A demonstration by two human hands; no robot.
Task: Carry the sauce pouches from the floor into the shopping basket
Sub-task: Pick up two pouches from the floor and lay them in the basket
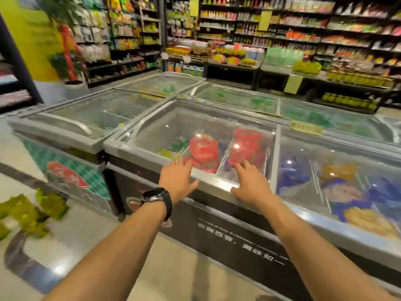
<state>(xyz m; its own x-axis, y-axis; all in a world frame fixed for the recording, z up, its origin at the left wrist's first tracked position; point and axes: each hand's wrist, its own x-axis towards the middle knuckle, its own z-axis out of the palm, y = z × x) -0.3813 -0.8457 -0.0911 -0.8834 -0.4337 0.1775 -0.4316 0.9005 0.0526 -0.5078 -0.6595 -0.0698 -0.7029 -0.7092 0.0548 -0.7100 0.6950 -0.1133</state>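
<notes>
Clearly neither hand is carrying anything: the left hand [176,181], with a black wristwatch [157,197] on its wrist, and the right hand [251,183] both reach forward with fingers spread and straight over the front rim of the glass-topped chest freezer [152,156]; whether they touch it I cannot tell. The blurred yellow-green soft sauce pouches [32,213] lie in a loose heap on the pale tiled floor [71,242] at the left, near the front left corner of the freezer row and well apart from both hands. The shopping basket is not in view. The step in hand looks like reaching that heap, so I judge it best to turn left, crouch low, and grip each pouch across its body instead of by a corner, since soft pouches sag and slip. Finding the basket first would spare a search with full hands. Beyond the freezers, packed shelves of goods [303,25] line the shop.
</notes>
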